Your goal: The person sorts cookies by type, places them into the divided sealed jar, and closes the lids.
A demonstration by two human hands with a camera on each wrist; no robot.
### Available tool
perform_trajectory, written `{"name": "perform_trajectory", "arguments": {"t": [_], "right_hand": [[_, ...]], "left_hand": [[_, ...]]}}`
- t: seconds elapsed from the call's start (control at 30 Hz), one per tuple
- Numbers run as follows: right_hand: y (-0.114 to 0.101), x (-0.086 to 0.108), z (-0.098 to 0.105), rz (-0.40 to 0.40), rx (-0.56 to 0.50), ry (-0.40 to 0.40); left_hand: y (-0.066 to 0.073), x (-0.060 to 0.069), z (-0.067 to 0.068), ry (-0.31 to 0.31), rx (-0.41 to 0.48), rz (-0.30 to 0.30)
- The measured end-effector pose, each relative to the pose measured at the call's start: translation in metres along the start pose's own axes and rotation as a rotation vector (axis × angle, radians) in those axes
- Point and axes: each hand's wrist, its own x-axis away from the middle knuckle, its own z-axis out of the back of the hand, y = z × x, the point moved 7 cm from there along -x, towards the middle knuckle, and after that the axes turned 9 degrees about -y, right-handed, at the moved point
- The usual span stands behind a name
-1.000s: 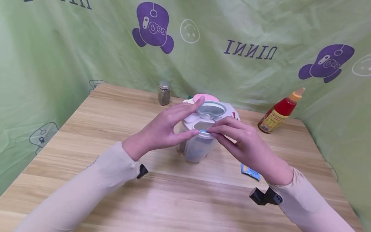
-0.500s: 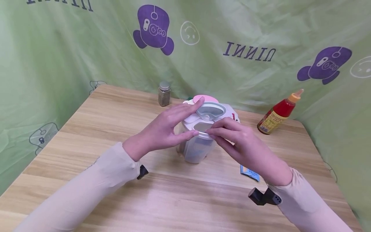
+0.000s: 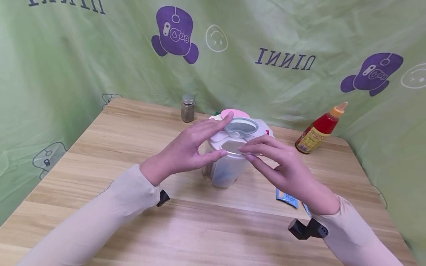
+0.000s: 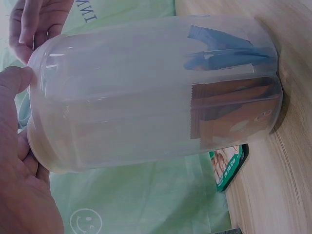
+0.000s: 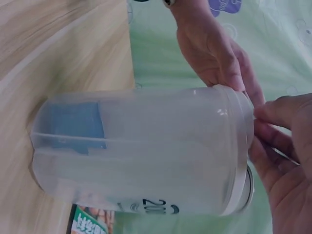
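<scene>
A translucent storage container (image 3: 227, 171) with a white divided lid stands upright on the table, one grey-edged flap (image 3: 241, 127) raised. Blue packets (image 4: 224, 48) and brown packets (image 4: 229, 112) lie in separate compartments at its bottom. My left hand (image 3: 191, 146) steadies the lid, thumb on the front rim and straight fingers beside the raised flap. At the uncovered opening (image 3: 232, 146), my right hand (image 3: 283, 159) touches the rim with parted thumb and fingertips; no packet shows between them. In the right wrist view, more blue (image 5: 78, 126) shows through the container wall.
Two blue packets, one (image 3: 287, 198) plainer to see, lie on the table near my right wrist. Behind stand a small spice jar (image 3: 188, 108) and a red sauce bottle (image 3: 317, 133). A green-labelled packet (image 4: 228, 165) is behind the container.
A blue packet at my right fingertips has gone down through the opening into the container. My right fingers have parted slightly. My left hand has kept its place.
</scene>
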Motion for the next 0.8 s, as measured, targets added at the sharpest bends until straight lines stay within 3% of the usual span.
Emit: {"name": "perform_trajectory", "arguments": {"t": [0.13, 0.2, 0.43, 0.53, 0.63, 0.8], "right_hand": [[0.004, 0.011, 0.015, -0.004, -0.06, 0.122], [0.009, 0.019, 0.022, -0.047, -0.065, 0.159], [0.039, 0.059, 0.033, -0.278, 0.021, 0.13], [0.055, 0.077, 0.03, -0.384, 0.1, 0.049], [0.074, 0.098, 0.02, -0.493, 0.156, -0.104], [0.105, 0.136, -0.003, -0.648, 0.12, -0.374]], "left_hand": [[0.0, -0.001, 0.0, 0.004, -0.005, -0.005], [0.0, -0.001, 0.0, 0.003, -0.006, -0.005], [0.0, 0.001, -0.001, 0.004, 0.003, -0.005], [0.0, 0.001, 0.0, 0.005, -0.002, -0.007], [0.0, 0.002, 0.0, 0.005, -0.004, -0.004], [0.0, 0.001, 0.001, 0.002, -0.008, 0.007]]}}
